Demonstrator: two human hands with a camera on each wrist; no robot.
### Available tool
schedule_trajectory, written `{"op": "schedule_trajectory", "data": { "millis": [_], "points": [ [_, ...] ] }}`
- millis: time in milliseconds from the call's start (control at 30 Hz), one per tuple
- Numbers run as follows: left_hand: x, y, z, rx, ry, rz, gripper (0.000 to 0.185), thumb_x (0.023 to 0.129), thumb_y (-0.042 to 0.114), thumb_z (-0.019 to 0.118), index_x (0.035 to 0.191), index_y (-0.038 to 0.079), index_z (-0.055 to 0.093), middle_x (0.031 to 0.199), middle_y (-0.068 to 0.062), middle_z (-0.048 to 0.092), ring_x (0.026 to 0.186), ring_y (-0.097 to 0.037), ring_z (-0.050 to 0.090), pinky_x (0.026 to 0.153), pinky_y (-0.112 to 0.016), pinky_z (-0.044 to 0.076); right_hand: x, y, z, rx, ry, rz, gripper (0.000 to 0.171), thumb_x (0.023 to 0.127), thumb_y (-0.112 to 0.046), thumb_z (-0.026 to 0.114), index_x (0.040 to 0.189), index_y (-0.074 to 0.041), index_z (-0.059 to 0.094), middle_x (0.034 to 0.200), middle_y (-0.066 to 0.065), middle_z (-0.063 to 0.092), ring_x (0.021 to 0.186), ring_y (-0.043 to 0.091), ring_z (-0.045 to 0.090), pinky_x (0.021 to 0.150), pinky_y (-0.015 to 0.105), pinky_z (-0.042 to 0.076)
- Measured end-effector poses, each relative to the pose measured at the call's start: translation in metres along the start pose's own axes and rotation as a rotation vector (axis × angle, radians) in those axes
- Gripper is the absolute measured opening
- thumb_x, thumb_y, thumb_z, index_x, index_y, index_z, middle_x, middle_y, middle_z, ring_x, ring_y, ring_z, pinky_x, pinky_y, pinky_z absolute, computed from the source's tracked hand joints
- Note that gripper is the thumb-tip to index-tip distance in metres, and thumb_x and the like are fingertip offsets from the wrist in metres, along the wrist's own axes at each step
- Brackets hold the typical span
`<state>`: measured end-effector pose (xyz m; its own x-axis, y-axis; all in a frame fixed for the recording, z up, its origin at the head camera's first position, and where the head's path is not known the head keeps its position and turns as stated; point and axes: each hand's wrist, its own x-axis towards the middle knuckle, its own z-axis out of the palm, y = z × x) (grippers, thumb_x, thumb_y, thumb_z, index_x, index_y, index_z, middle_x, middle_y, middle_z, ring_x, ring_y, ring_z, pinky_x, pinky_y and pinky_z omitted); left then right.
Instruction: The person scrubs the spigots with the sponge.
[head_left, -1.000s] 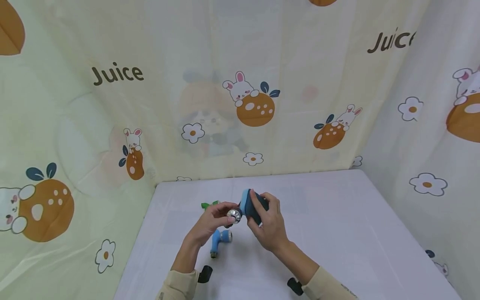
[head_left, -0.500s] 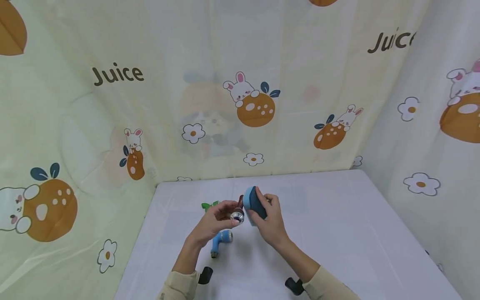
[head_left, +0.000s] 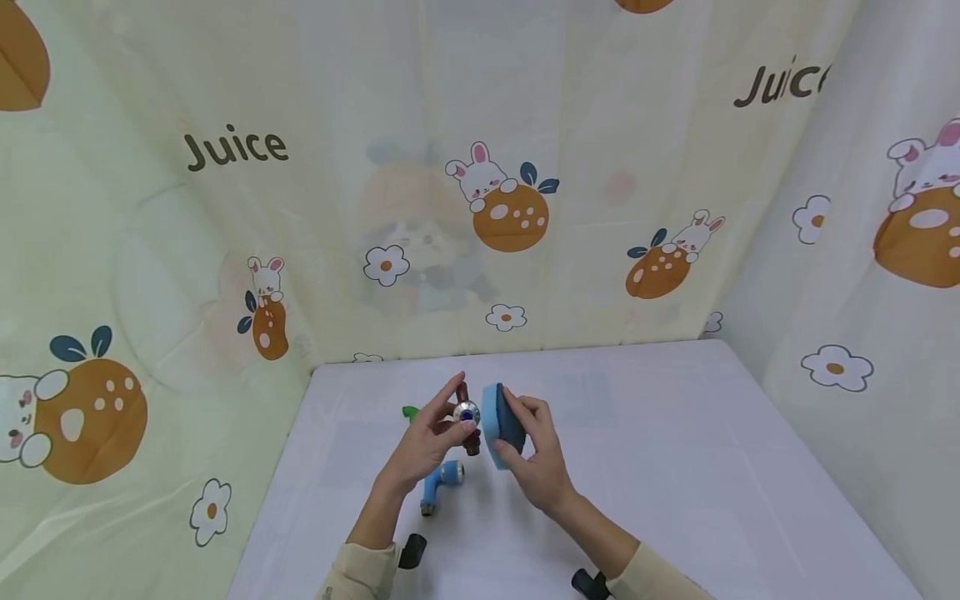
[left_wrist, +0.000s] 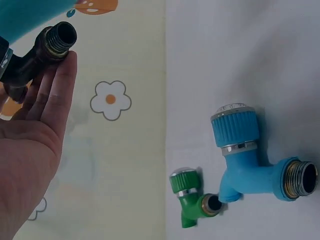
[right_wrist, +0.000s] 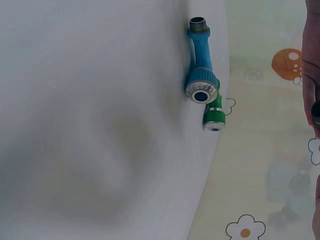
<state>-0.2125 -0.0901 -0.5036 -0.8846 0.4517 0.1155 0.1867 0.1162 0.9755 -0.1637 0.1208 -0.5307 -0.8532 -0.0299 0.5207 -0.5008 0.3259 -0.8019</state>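
Observation:
My left hand [head_left: 431,437] holds a dark brown tap [head_left: 467,417] with a silver knob above the table; the left wrist view shows the tap's threaded end [left_wrist: 59,40] against my fingertips [left_wrist: 60,85]. My right hand [head_left: 528,458] grips a blue sponge [head_left: 498,425] with a dark backing, its light blue face pressed against the tap's knob. A blue tap [head_left: 441,483] lies on the white table [head_left: 675,467] just below my left hand. A smaller green tap [head_left: 411,412] lies behind that hand, mostly hidden.
Printed curtains with rabbits, oranges and flowers close the table in at the back [head_left: 480,208], left [head_left: 112,375] and right [head_left: 862,292]. In the wrist views the blue tap [left_wrist: 245,160] and green tap [left_wrist: 192,200] lie side by side near the table's left edge.
The left hand has raised and turned the dark tap, its knob now higher. The sponge has shifted slightly lower and more upright against the knob.

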Motion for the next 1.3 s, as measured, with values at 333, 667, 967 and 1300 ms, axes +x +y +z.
{"op": "schedule_trajectory", "data": {
  "millis": [333,667,967,1300],
  "points": [
    [-0.0012,0.0009,0.0014,0.194,-0.010,0.084,0.066,0.102,0.024,0.069,0.159,0.040,0.040,0.116,-0.007,0.064,0.096,-0.021,0.065,0.078,-0.027,0.058,0.0013,-0.0036,-0.0007,-0.056,0.020,-0.043,0.068,0.094,-0.012,0.070,0.157,-0.018,0.047,0.139,0.011,0.045,0.132,0.029,0.047,0.103,0.063,0.049],
    [-0.0009,0.0037,0.0030,0.247,0.056,0.155,0.042,0.103,0.020,0.066,0.142,0.034,0.060,0.110,-0.002,0.072,0.088,-0.018,0.069,0.080,-0.029,0.058,0.0032,0.0019,-0.0041,-0.039,0.040,0.055,0.068,0.095,-0.016,0.069,0.158,-0.021,0.045,0.139,0.013,0.044,0.130,0.034,0.047,0.105,0.065,0.046],
    [0.0039,0.0004,0.0081,0.356,0.189,0.221,0.037,0.095,0.017,0.077,0.130,0.028,0.071,0.106,-0.002,0.055,0.102,-0.018,0.053,0.090,-0.037,0.056,0.0033,0.0026,-0.0030,0.007,0.026,0.133,0.067,0.096,-0.015,0.069,0.159,-0.021,0.045,0.138,0.012,0.044,0.131,0.034,0.046,0.108,0.065,0.043],
    [0.0033,-0.0007,0.0080,0.406,0.219,0.296,0.033,0.092,0.017,0.080,0.124,0.020,0.074,0.138,0.000,0.061,0.133,-0.024,0.056,0.110,-0.055,0.049,0.0054,0.0037,-0.0042,0.010,0.060,0.112,0.066,0.097,-0.016,0.070,0.158,-0.021,0.046,0.140,0.012,0.044,0.133,0.031,0.045,0.107,0.067,0.044]
  ]
}}
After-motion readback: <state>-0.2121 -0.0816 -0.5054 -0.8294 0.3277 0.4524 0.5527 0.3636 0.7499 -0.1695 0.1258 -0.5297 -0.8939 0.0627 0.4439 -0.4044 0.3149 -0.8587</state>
